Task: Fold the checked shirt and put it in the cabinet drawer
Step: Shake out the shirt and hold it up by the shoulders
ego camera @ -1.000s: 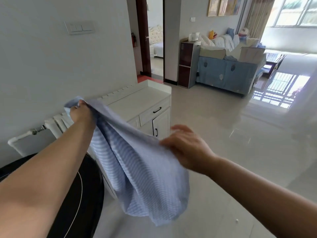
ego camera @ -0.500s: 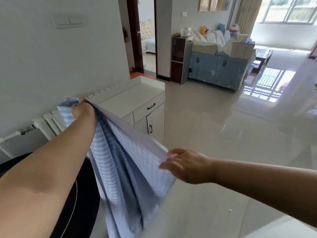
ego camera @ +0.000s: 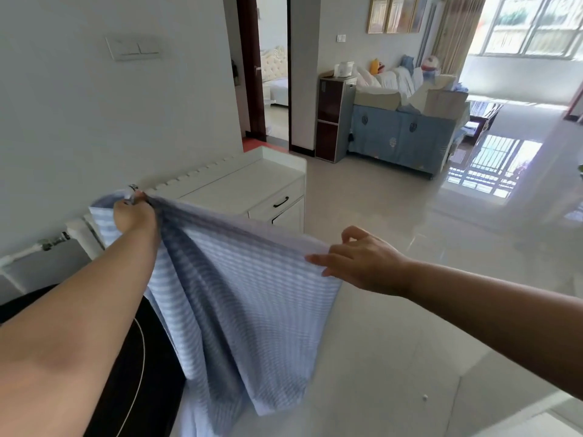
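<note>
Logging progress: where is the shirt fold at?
Done: nothing finished that shows. In hand: the left hand and the right hand hold the checked shirt stretched in mid-air, unfolded. Left: the fold, then the drawer of the white cabinet, shut now.

A lived-in home, seen from an open living area. A glossy pale tiled floor [ego camera: 362, 216] reflects a large barred window [ego camera: 533, 26] with curtains. A sofa [ego camera: 403, 134] under a blue cover is piled with cushions, bedding and soft toys. Framed pictures [ego camera: 397, 12] hang on the wall above it. An open doorway [ego camera: 274, 70] shows a bedroom with a padded white headboard. Against the near wall stand a white cabinet [ego camera: 252, 190] with a drawer and a white radiator [ego camera: 82, 231]. A light switch panel [ego camera: 134, 48] sits on the wall.
</note>
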### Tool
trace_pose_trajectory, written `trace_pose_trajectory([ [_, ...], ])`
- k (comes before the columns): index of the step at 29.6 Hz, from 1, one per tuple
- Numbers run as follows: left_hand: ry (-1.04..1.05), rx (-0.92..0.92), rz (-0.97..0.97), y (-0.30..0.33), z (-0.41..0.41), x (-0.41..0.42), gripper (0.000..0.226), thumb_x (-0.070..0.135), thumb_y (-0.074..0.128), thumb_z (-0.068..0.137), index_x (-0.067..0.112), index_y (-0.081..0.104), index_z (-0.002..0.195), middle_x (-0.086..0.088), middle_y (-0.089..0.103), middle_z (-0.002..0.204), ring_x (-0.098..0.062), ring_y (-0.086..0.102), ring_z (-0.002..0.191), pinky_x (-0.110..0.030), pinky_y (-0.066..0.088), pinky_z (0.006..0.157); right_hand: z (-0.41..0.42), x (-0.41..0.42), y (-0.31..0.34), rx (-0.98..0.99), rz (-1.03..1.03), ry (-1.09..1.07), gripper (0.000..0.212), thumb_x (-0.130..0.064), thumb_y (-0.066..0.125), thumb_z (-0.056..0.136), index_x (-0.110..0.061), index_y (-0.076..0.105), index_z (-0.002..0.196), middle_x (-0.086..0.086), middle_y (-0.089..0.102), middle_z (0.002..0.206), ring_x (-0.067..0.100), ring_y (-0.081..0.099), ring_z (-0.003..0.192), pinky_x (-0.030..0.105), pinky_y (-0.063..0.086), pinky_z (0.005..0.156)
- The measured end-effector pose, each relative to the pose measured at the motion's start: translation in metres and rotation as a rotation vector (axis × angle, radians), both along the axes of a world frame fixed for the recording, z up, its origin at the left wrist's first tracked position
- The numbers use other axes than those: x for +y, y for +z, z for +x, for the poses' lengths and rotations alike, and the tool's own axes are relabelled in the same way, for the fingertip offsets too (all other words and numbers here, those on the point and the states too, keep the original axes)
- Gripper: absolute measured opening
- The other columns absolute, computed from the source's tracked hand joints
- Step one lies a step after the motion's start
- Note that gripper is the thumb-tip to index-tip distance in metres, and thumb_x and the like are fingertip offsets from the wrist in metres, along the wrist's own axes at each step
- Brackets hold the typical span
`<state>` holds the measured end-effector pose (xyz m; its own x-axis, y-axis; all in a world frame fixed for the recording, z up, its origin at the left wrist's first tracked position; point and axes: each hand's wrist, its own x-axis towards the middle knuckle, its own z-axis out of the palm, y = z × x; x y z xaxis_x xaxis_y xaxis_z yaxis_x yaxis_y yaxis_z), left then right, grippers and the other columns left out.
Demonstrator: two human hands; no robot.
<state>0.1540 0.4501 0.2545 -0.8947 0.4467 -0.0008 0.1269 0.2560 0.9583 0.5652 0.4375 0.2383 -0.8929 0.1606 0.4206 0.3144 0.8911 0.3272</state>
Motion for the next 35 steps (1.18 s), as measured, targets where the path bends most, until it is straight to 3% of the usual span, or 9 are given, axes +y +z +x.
trace_pose_trajectory([
  [3,0.011,-0.003,0.022,-0.004,0.001,-0.006,0.043,0.032,0.044,0.098,0.002,0.054,0.127,-0.018,0.056,0.133,-0.034,0.051,0.124,-0.037,0.039,0.102,0.000,0.016,0.008,-0.010,0.035,-0.240,0.046,-0.022,0.064,0.082,-0.014,0.051,0.126,0.001,0.069,0.083,0.014,0.058,0.057,0.029,0.051,0.069],
  [6,-0.008,0.042,0.045,-0.005,0.013,-0.010,0.041,0.039,0.048,0.095,0.007,0.058,0.118,-0.015,0.062,0.125,-0.034,0.056,0.116,-0.036,0.041,0.099,-0.004,0.043,0.025,-0.108,-0.089,-0.640,0.028,-0.021,0.055,0.092,-0.014,0.056,0.119,0.005,0.064,0.109,0.018,0.064,0.083,0.030,0.053,0.080],
  [9,-0.025,0.056,0.049,-0.007,0.020,-0.010,0.041,0.040,0.049,0.095,0.007,0.058,0.119,-0.013,0.062,0.126,-0.034,0.056,0.117,-0.037,0.041,0.099,-0.007,0.058,0.048,-0.045,-0.294,-0.783,0.028,-0.024,0.053,0.094,-0.016,0.058,0.121,0.005,0.062,0.118,0.022,0.061,0.101,0.032,0.049,0.085],
  [13,-0.015,0.047,0.058,-0.007,0.012,-0.013,0.043,0.034,0.046,0.098,0.000,0.054,0.124,-0.021,0.057,0.130,-0.037,0.051,0.122,-0.040,0.040,0.101,-0.012,0.043,0.066,0.001,-0.490,-0.646,0.039,-0.031,0.054,0.093,-0.025,0.049,0.131,0.001,0.065,0.119,0.021,0.064,0.099,0.036,0.050,0.090],
  [16,-0.029,0.083,0.044,-0.004,0.009,-0.018,0.046,0.032,0.043,0.099,-0.002,0.050,0.129,-0.023,0.052,0.134,-0.038,0.048,0.125,-0.040,0.038,0.102,-0.009,0.021,0.058,-0.103,-0.395,-0.486,0.048,-0.035,0.053,0.093,-0.029,0.039,0.138,-0.004,0.058,0.128,0.020,0.062,0.107,0.036,0.049,0.096],
  [21,-0.078,0.158,0.048,0.002,0.024,-0.016,0.046,0.035,0.046,0.098,0.000,0.053,0.126,-0.021,0.057,0.128,-0.038,0.051,0.120,-0.040,0.039,0.101,-0.004,0.040,0.056,-0.062,-0.413,-0.889,0.048,-0.041,0.062,0.086,-0.012,0.056,0.124,0.010,0.046,0.123,0.028,0.059,0.101,0.038,0.050,0.090],
  [24,-0.069,0.024,0.107,0.007,0.035,-0.009,0.046,0.041,0.049,0.095,0.007,0.054,0.125,-0.011,0.061,0.124,-0.031,0.056,0.115,-0.032,0.041,0.098,-0.008,0.057,0.058,-0.027,-0.554,-1.079,0.037,-0.033,0.063,0.088,-0.004,0.060,0.111,0.016,0.046,0.121,0.030,0.058,0.098,0.042,0.053,0.087],
  [30,-0.039,-0.014,0.138,0.015,0.042,-0.002,0.044,0.039,0.046,0.097,0.005,0.055,0.124,-0.012,0.062,0.121,-0.030,0.057,0.113,-0.029,0.041,0.090,-0.011,0.058,0.050,-0.055,-0.440,-1.019,0.041,-0.034,0.061,0.090,-0.001,0.060,0.116,0.015,0.041,0.125,0.029,0.039,0.119,0.040,0.045,0.100],
  [35,-0.067,-0.003,0.180,0.026,0.042,0.003,0.036,0.037,0.045,0.098,0.006,0.057,0.113,-0.009,0.060,0.103,-0.026,0.059,0.103,-0.027,0.040,0.084,-0.003,0.063,0.033,-0.034,-0.411,-0.975,0.035,-0.041,0.064,0.085,-0.009,0.068,0.098,0.005,0.040,0.125,0.026,0.033,0.119,0.040,0.039,0.103],
])
